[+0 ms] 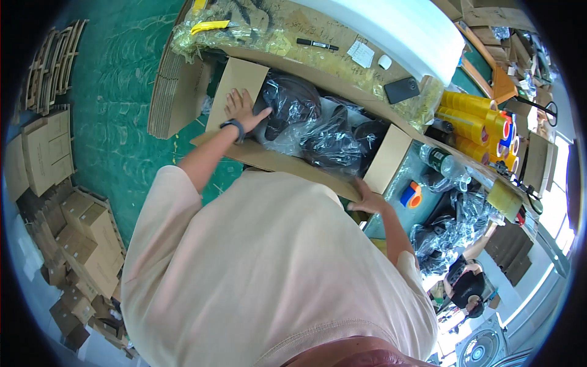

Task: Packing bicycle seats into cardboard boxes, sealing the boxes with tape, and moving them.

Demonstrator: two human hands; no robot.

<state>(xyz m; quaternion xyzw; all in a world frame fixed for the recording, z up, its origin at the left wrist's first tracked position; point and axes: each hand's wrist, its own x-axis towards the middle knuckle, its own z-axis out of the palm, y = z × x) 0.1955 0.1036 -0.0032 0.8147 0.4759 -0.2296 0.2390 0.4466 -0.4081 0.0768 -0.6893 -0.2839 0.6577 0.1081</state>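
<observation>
On the worktop (342, 43), an open cardboard box (244, 79) holds dark items in clear plastic bags (324, 137); what they are is hard to make out. Left hand (243, 108), fingers spread flat, rests on the left flap beside a bag, gripping nothing. Right hand (367, 199) is closed over the near flap's edge, fingertips hidden. Tape rolls (483, 125) lie to the right.
</observation>
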